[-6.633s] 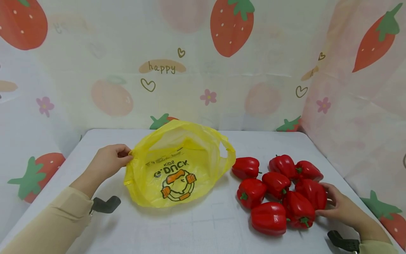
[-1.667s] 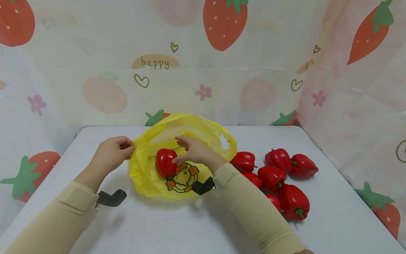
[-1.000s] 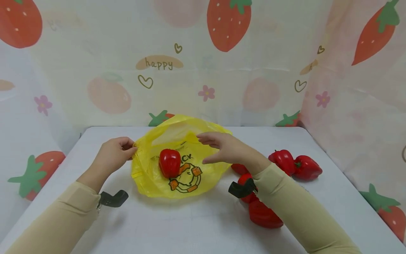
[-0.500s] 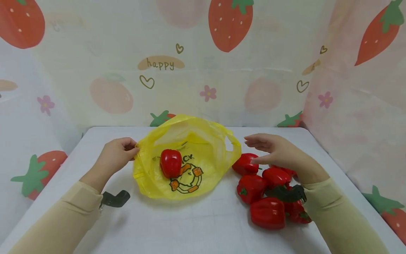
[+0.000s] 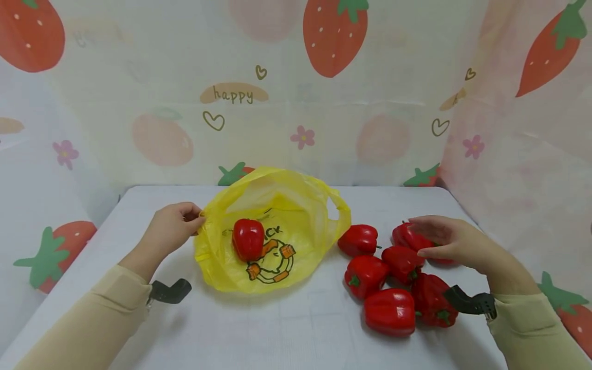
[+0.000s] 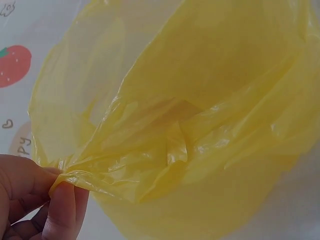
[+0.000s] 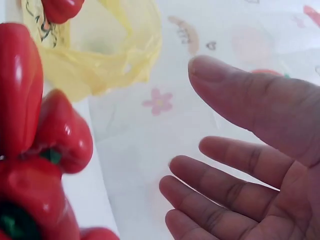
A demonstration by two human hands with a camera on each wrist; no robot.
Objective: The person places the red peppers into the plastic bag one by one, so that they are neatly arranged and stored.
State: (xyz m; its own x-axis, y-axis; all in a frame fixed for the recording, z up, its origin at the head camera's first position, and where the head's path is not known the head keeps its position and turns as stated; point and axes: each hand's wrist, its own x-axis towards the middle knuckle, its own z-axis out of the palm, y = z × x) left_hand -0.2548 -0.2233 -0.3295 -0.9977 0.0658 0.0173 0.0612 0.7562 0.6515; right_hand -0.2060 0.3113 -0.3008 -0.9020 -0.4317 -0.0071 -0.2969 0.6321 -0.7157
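Observation:
My left hand (image 5: pixel 172 226) pinches the left rim of a yellow plastic carrier bag (image 5: pixel 300 231). In the left wrist view, the gathered film (image 6: pixel 100 180) sits between thumb and fingertips. The bag's mouth gapes toward me, and one red bell pepper (image 5: pixel 248 240) lies inside on the printed duck. Over the back right of a cluster of red bell peppers (image 5: pixel 390 312), my right hand (image 5: pixel 455 244) hovers with thumb and fingers spread. In the right wrist view nothing is in that hand (image 7: pixel 250 185); peppers (image 7: pixel 62 132) appear to its left. It partly hides the rear peppers.
The white table (image 5: pixel 287 339) has its back edge against a printed fabric backdrop (image 5: pixel 277 103). The bag's right handle loop (image 5: pixel 342 216) hangs close to the nearest loose pepper (image 5: pixel 358 240). A dark wrist camera mount (image 5: pixel 469 300) juts out near the front right pepper.
My right hand carried the far-right pepper into the bag and let it go. It has since withdrawn rightward and lower, back over the cluster. My left hand keeps its pinch on the rim.

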